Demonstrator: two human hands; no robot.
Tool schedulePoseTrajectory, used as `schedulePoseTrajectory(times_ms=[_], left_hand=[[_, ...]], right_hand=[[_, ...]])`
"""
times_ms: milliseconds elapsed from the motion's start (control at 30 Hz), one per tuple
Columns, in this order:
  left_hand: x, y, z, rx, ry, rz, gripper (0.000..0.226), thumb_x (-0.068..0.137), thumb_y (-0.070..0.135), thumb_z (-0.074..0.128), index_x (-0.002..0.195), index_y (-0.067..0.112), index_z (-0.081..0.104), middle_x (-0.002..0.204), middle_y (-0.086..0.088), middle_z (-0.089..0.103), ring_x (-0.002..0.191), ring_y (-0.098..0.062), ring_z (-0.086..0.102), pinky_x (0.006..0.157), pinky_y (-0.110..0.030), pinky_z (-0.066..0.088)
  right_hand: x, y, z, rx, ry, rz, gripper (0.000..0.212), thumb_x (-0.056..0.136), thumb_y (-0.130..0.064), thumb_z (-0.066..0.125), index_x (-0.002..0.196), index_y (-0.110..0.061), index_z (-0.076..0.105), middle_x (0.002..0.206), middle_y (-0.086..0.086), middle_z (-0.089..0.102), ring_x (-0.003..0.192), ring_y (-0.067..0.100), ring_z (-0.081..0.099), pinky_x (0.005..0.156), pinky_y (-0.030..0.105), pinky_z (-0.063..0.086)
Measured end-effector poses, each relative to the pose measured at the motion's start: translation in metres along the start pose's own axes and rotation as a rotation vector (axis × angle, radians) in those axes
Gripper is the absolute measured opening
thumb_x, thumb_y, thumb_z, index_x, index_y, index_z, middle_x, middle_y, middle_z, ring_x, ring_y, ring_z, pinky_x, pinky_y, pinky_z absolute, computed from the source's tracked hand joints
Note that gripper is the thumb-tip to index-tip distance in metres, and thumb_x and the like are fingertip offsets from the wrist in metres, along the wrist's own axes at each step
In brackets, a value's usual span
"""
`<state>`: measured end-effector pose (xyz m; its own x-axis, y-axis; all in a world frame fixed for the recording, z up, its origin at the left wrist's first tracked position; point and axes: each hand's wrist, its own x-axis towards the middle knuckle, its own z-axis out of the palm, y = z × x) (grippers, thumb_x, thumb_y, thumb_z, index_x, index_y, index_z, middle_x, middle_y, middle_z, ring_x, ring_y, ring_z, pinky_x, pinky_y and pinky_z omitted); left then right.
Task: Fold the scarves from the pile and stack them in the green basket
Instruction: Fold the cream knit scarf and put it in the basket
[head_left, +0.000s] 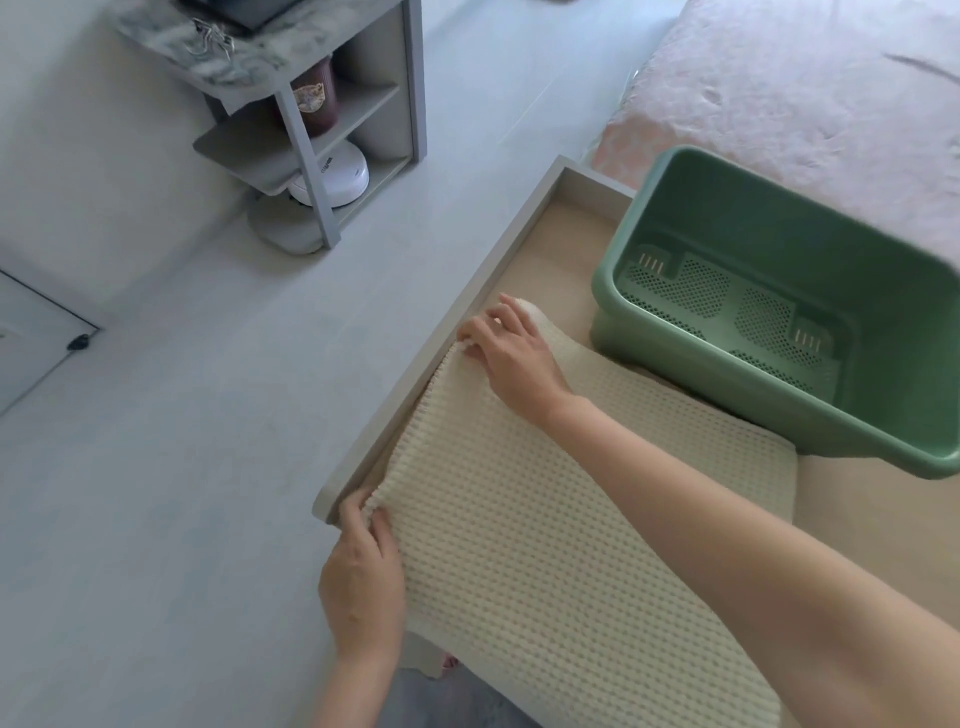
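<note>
**Squaring Up the Fold**

Spread across centre and lower frame: cream scarf (545, 519), right beside the empty green basket (602, 280). Pinched at both left-edge corners, left hand (363, 566) lower, right hand (511, 353) upper, fingers clamped on cloth. Lift evenly, match edges, mind the tray rim (501, 249).

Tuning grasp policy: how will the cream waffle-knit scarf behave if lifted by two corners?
Probably floppy: the cream scarf puckers where the left hand and right hand pinch its edge. Likely light for its size, given the open waffle knit. The bumpy texture should grip rather than slip.
</note>
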<state>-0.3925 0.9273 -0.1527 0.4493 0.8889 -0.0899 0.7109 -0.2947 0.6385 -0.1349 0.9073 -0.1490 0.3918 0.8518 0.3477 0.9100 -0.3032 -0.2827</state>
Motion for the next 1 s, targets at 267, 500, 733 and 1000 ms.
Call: schedulePoseTrajectory(times_ms=[267, 500, 733, 1000], left_hand=[[0.001, 0.007, 0.011, 0.155, -0.014, 0.208, 0.035, 0.085, -0.003, 0.054, 0.12, 0.002, 0.058, 0.107, -0.011, 0.062, 0.095, -0.031, 0.058, 0.074, -0.043, 0.051], [0.017, 0.031, 0.029, 0.156, -0.04, 0.263, 0.043, 0.09, 0.024, 0.063, 0.125, 0.001, 0.055, 0.113, -0.015, 0.06, 0.097, -0.03, 0.056, 0.08, -0.041, 0.051], [0.018, 0.034, 0.044, 0.202, -0.008, 0.267, 0.031, 0.091, 0.011, 0.062, 0.118, -0.004, 0.058, 0.103, -0.021, 0.06, 0.09, -0.038, 0.056, 0.077, -0.047, 0.047], [-0.028, 0.067, 0.067, 0.059, -0.197, 0.192, 0.025, 0.096, 0.013, 0.051, 0.115, -0.002, 0.059, 0.107, -0.02, 0.065, 0.096, -0.04, 0.06, 0.079, -0.045, 0.047]], right_hand=[[-0.012, -0.011, 0.021, 0.036, -0.136, 0.161, 0.032, 0.091, -0.007, 0.058, 0.122, -0.01, 0.059, 0.13, 0.011, 0.053, 0.13, 0.033, 0.038, 0.117, 0.036, 0.003], [-0.129, -0.027, -0.049, 0.149, 0.011, 0.724, 0.044, 0.099, -0.022, 0.046, 0.143, -0.026, 0.038, 0.158, -0.003, 0.016, 0.145, 0.02, 0.005, 0.119, 0.043, 0.002], [-0.22, -0.02, -0.076, -0.073, -0.422, 0.739, 0.07, 0.088, -0.067, -0.004, 0.148, -0.034, -0.02, 0.152, -0.009, -0.036, 0.139, 0.013, -0.035, 0.114, 0.037, -0.02], [-0.292, 0.015, -0.111, -0.113, -0.438, 0.794, 0.067, 0.091, -0.066, 0.003, 0.15, -0.036, -0.012, 0.156, -0.012, -0.026, 0.143, 0.012, -0.026, 0.115, 0.036, -0.018]])
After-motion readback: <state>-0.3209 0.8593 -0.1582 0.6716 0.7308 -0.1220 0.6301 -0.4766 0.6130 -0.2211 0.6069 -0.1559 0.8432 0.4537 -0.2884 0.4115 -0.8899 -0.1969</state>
